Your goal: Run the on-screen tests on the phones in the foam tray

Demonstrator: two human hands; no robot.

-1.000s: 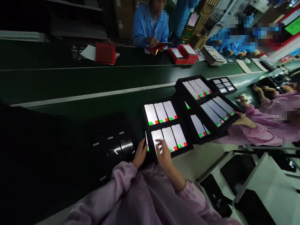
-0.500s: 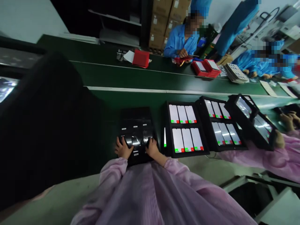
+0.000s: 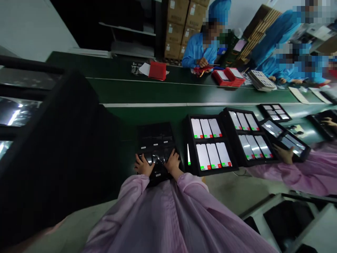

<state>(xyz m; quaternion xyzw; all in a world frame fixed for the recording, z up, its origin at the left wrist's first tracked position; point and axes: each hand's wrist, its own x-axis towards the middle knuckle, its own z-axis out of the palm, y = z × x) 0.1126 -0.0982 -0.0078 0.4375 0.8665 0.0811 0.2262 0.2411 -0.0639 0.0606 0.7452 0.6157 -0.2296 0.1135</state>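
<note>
Directly before me lies a black tray [image 3: 155, 135] with dark, glossy phones [image 3: 158, 158] in its slots; small white labels show on them. My left hand [image 3: 144, 166] rests on the tray's near left part, fingers spread. On the near right part lies my right hand [image 3: 173, 163], its fingers also apart and touching a dark phone. Neither hand is wrapped round anything. Just to the right, a second black tray [image 3: 210, 140] holds two rows of phones with lit white screens and green and red marks in their lower corners.
Further right stand a tray of lit phones [image 3: 246, 133] and another tray [image 3: 284, 135] with a co-worker's hand [image 3: 285, 154] at it. A large black box [image 3: 65, 140] fills the left. Across the green bench [image 3: 147, 89], a person in blue [image 3: 200, 49] handles red items near red boxes [image 3: 228, 76].
My right hand has shifted, its fingers now stretched further up the tray. The co-worker's tray at the right has been lowered beside the lit phones. The whole view has shifted slightly.
</note>
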